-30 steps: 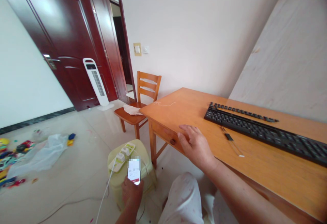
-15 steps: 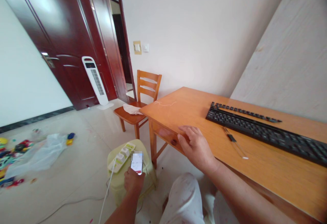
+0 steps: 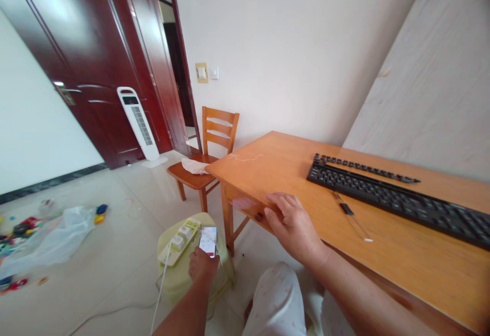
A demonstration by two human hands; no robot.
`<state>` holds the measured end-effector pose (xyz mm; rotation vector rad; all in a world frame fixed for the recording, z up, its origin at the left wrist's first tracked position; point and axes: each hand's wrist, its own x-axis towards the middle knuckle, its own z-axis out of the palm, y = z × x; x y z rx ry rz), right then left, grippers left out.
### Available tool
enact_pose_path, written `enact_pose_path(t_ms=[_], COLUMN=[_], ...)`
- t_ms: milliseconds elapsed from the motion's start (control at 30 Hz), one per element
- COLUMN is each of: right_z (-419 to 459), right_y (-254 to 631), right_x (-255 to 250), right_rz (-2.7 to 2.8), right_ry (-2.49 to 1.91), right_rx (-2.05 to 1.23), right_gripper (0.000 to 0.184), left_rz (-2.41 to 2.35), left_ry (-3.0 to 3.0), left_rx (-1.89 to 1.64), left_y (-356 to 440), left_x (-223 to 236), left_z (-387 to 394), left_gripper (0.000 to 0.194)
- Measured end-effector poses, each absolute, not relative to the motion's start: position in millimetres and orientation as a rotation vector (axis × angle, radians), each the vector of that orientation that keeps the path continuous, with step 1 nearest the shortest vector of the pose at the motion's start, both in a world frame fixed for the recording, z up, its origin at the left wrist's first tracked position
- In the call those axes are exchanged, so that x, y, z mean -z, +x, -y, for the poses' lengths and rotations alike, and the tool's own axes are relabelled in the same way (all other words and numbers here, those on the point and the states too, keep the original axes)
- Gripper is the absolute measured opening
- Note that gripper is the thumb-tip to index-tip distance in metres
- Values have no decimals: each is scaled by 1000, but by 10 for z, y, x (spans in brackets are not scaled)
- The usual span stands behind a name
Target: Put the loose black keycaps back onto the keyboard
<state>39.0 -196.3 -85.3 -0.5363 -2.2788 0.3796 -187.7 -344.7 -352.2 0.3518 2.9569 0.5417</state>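
Note:
My left hand [image 3: 203, 264] is closed around the lower end of a smartphone [image 3: 208, 240] with a lit screen, part of it blurred. Beneath and beside the phone is a pale yellow plastic stool [image 3: 179, 277], with a white and green power strip [image 3: 172, 255] lying on top. At the near edge of the wooden table [image 3: 283, 165], my right hand [image 3: 295, 223] rests with its thumb and fingers apart, holding nothing. Farther right lie a black keyboard [image 3: 383, 195] and a thin wire tool with a black grip [image 3: 346, 209].
Behind the keyboard runs a row of loose black keycaps [image 3: 367, 166]. A wooden chair [image 3: 219, 130] with a white cloth [image 3: 194, 166] stands past the table's left end. On the floor are a plastic sheet [image 3: 63, 234], colourful small pieces and cables. A white tower fan [image 3: 138, 124] stands by the door.
My left hand and the phone have shifted slightly right over the stool. The view has swung a little; my right hand stays at the table edge.

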Motion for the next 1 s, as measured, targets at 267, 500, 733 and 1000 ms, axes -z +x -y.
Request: enact_pose_path(t_ms=[267, 500, 733, 1000], right_z=[1965, 1956, 1972, 1972], right_y=[390, 398, 408, 414], right_x=[861, 852, 845, 842], right_rz=[2259, 2250, 2251, 2249], right_ry=[-532, -515, -532, -532], right_rx=[-394, -392, -411, -419], right_gripper=[29, 29, 29, 29], left_rz=[-2956, -2924, -2920, -2928], left_ry=[340, 294, 294, 290], left_rx=[-524, -531, -532, -523], left_y=[-1896, -1888, -1910, -1919], left_x=[3543, 3528, 3580, 3628], left_z=[3368, 3325, 3307, 3298], left_gripper=[59, 62, 62, 63])
